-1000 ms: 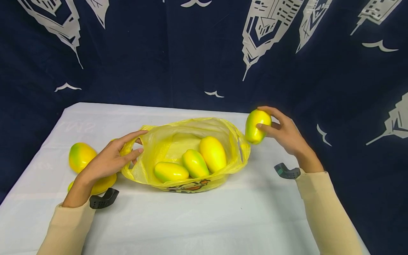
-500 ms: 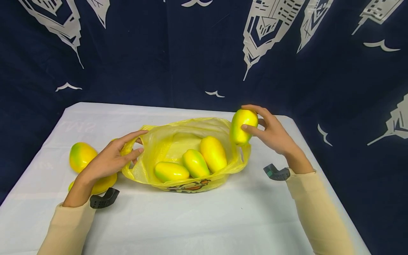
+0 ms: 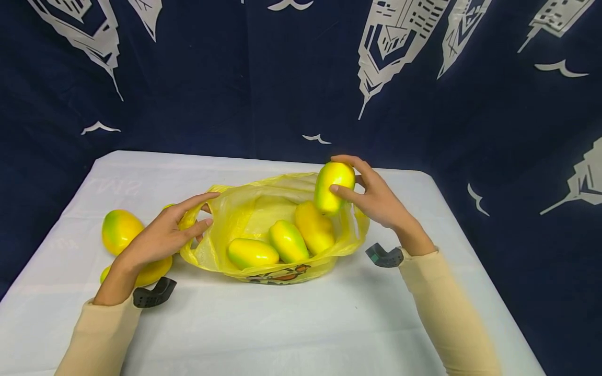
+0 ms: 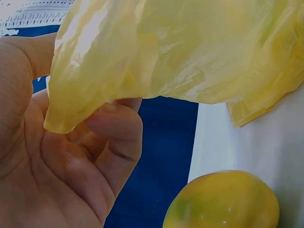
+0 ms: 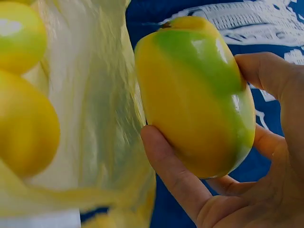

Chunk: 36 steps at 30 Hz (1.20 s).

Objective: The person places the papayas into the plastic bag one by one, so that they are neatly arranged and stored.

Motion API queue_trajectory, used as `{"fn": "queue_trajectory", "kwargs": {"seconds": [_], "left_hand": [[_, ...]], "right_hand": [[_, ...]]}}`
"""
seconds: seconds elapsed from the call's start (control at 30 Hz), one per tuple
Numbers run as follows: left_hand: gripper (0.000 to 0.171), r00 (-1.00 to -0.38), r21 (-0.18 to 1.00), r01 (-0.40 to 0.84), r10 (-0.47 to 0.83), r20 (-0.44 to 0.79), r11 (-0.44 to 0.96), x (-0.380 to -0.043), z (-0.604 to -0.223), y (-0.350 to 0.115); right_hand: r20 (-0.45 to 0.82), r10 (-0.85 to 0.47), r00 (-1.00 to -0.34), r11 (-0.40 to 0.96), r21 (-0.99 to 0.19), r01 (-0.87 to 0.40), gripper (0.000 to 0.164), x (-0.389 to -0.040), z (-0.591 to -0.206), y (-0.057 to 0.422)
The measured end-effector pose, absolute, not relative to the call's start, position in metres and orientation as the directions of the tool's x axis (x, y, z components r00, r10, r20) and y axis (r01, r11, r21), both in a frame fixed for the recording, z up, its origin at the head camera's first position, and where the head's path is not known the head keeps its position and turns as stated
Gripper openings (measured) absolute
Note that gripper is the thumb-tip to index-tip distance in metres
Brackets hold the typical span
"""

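A yellow-green mango (image 3: 334,187) is held between the thumb and fingers of my right hand (image 3: 378,201), above the right side of a yellow plastic bag (image 3: 249,209). Three more mangoes lie in the open bag: one on its side (image 3: 253,253), a greener one (image 3: 288,241) and a yellow one (image 3: 314,230) partly in shadow. My left hand (image 3: 162,235) holds the bag's left handle edge, fingers curled behind the film in the left wrist view. The right wrist view shows the held mango (image 5: 194,99) beside the bag's wall (image 5: 104,95).
Left of the bag, a mango (image 3: 121,231) lies on the white-covered table (image 3: 301,329), and another (image 3: 155,270) sits partly behind my left wrist. A dark blue cloth with white building prints (image 3: 282,83) hangs behind the table.
My right hand has carried the mango leftward, from beyond the bag's right rim to above the bag's opening. My left hand and the bag have stayed in place.
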<state>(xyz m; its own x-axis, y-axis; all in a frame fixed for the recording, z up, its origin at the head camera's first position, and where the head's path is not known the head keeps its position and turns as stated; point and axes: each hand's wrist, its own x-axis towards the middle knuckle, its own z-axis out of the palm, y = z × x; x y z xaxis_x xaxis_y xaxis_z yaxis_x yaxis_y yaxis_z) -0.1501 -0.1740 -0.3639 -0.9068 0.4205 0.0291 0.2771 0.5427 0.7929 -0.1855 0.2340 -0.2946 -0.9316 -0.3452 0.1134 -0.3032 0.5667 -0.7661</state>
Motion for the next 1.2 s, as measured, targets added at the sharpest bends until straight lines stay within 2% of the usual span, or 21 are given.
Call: {"fn": "queue_trajectory", "kwargs": {"seconds": [0.2, 0.47, 0.73, 1.2], "left_hand": [[0.056, -0.906, 0.802, 0.265, 0.423, 0.017, 0.536, -0.15, -0.363, -0.175], [0.057, -0.906, 0.806, 0.263, 0.422, 0.017, 0.531, -0.152, -0.363, -0.175], [0.056, -0.907, 0.806, 0.264, 0.421, 0.021, 0.529, -0.151, -0.363, -0.175], [0.056, -0.91, 0.816, 0.247, 0.415, 0.01, 0.523, -0.15, -0.363, -0.174]], "right_hand": [[0.08, -0.411, -0.908, 0.54, -0.782, -0.313, 0.058, -0.182, -0.299, 0.211], [0.058, -0.418, -0.907, 0.536, -0.79, -0.297, 0.058, -0.178, -0.304, 0.182], [0.054, -0.487, -0.872, 0.513, -0.79, -0.336, 0.055, -0.176, -0.312, 0.16], [0.059, -0.503, -0.862, 0.583, -0.713, -0.389, 0.06, -0.181, -0.331, 0.131]]}}
